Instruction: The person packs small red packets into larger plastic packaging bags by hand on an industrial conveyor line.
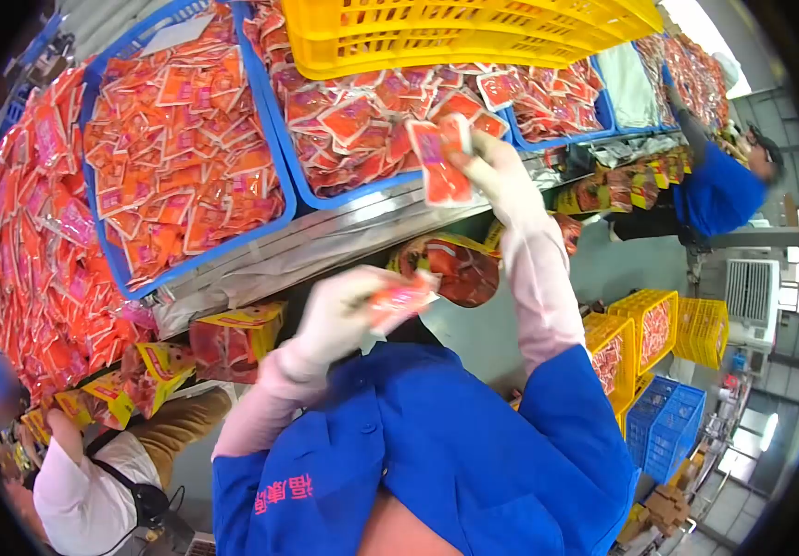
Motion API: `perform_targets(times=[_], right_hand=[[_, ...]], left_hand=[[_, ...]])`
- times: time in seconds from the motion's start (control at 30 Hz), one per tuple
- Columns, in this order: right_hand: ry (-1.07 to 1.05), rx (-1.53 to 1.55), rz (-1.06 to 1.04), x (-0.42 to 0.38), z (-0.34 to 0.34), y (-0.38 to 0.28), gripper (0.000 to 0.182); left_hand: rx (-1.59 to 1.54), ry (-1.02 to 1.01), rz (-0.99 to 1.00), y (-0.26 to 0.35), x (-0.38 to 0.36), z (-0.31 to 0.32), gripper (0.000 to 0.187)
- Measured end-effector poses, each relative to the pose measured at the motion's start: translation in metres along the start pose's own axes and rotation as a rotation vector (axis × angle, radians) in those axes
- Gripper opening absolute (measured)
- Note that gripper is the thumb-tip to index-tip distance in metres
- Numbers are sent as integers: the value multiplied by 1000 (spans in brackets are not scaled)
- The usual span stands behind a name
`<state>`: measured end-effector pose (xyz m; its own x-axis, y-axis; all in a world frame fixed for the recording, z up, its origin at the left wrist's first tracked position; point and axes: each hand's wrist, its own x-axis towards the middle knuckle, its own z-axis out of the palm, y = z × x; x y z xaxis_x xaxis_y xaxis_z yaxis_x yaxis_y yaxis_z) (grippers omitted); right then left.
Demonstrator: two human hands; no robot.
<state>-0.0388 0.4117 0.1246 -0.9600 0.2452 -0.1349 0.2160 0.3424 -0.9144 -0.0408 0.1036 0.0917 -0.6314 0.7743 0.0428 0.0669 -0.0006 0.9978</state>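
Note:
My right hand (500, 176), in a pale glove, is closed on red snack packets (443, 171), apparently two side by side, held up over the front rim of a blue crate (390, 189). In my left hand (339, 310), also gloved, there is a red and white packet (399, 301), gripped close to my chest. That hand's fingertips are partly hidden behind it. Loose red packets (348, 116) fill the blue crate ahead of me. To its left, another blue crate (281, 190) is heaped with the same kind of packets.
A yellow crate (474, 46) overhangs the packets. Large yellow-and-red bags (237, 343) hang along the table edge. Co-workers stand at the right (719, 190) and lower left (84, 491). Yellow crates (645, 324) and a blue crate (664, 426) stand on the floor at right.

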Motion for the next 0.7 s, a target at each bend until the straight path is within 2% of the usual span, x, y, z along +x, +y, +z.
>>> perform_targets(times=[0.03, 0.1, 0.13, 0.17, 0.23, 0.27, 0.3, 0.37, 0.43, 0.47, 0.53, 0.7], right_hand=[[9, 58, 32, -24, -4, -5, 54], [100, 291, 91, -68, 5, -24, 35], [86, 181, 115, -83, 6, -18, 32], [68, 73, 140, -97, 7, -12, 30], [-52, -140, 165, -116, 27, -13, 22], [-161, -383, 31, -118, 38, -8, 22], [-269, -621, -108, -119, 52, 0, 23], [-481, -1016, -113, -121, 90, 41, 26], [-818, -1134, 69, -110, 128, 67, 25], [-824, -1135, 57, -103, 143, 74, 25], [-906, -1223, 291, -82, 160, 85, 24], [-1053, -1296, 131, -69, 171, 113, 24]], left_hand=[[141, -75, 88, -4, 4, 24, 30], [424, -44, 452, -20, 19, 63, 24], [652, -76, 526, -29, 23, 73, 15], [935, -159, 519, -54, 23, 80, 16], [1144, -344, 320, -58, 16, 72, 21], [1203, -388, 313, -56, 11, 63, 43], [1248, -373, 365, -54, 3, 54, 28], [1292, -452, 431, -61, -7, 35, 12], [1235, -366, 445, -71, -15, 28, 9], [1190, -340, 467, -72, -20, 25, 8], [1145, -281, 478, -70, -26, 23, 7], [1137, -177, 376, -67, -38, 4, 5]])
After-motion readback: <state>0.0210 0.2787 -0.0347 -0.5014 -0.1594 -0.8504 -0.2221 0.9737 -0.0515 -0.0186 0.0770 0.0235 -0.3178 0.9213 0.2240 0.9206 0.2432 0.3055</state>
